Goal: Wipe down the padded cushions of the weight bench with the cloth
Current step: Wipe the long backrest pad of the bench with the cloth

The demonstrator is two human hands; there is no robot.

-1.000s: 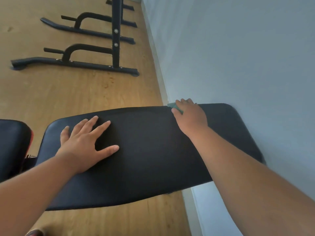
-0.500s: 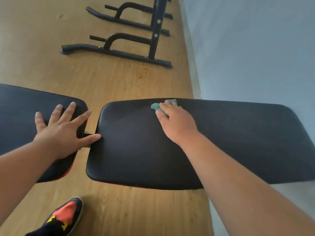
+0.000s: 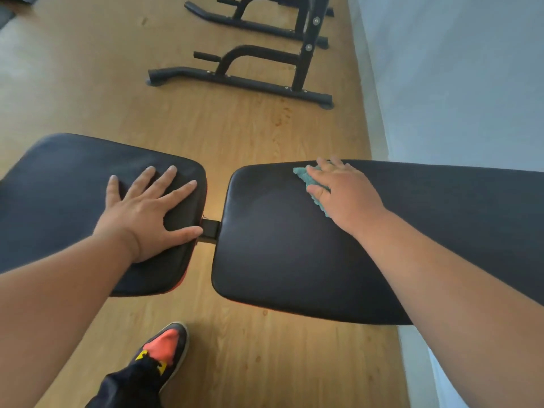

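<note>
The weight bench has two black padded cushions. The long back cushion (image 3: pixel 294 254) runs off to the right, and the shorter seat cushion (image 3: pixel 59 201) lies at the left. A black metal bracket (image 3: pixel 209 231) joins them across a gap. My right hand (image 3: pixel 344 195) presses a small teal cloth (image 3: pixel 309 179) flat onto the far left part of the long cushion; the palm hides most of the cloth. My left hand (image 3: pixel 150 210) rests flat on the seat cushion's right end, fingers spread, holding nothing.
A black steel rack base (image 3: pixel 241 81) with upright posts stands on the wooden floor beyond the bench. A pale wall (image 3: pixel 456 83) runs along the right, close to the long cushion. My shoe (image 3: pixel 164 346), orange and black, stands on the floor below the gap.
My right hand has slid the cloth leftward along the long cushion's far edge. My left hand has moved from the long cushion onto the seat cushion. The view has swung left.
</note>
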